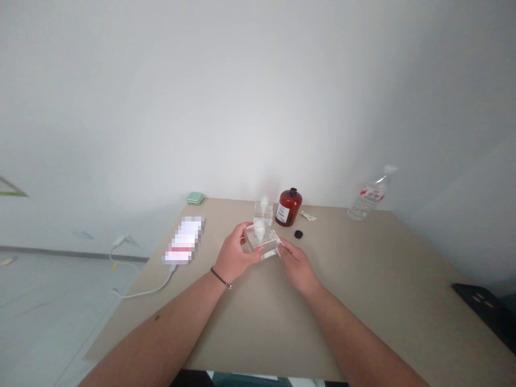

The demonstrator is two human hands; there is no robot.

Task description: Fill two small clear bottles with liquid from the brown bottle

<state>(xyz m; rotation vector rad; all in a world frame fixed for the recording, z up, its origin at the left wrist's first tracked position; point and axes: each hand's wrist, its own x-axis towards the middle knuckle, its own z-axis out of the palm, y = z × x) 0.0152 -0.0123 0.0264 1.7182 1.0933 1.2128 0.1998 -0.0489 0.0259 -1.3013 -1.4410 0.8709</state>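
My left hand (237, 253) is wrapped round a clear square bottle (264, 244) with a white top, held tilted above the table. At the bottle's right edge, the closed fingers of my right hand (296, 263) pinch a thin white strip (279, 243); its exact kind is too small to tell. Just behind, a second clear square bottle (263, 213) with a white top stands on the table, partly hidden by the held one. To its right is a brown bottle (289, 207) with a white label and an uncapped neck. A small black cap (298, 234) lies in front of it.
On the table (258, 328), a phone (184, 240) with a white cable (149, 292) lies left, and a green case (195, 198) behind it. A crumpled white scrap (308, 216) and a tilted clear water bottle (368, 194) are near the wall. A black object (481, 301) sits at the right edge.
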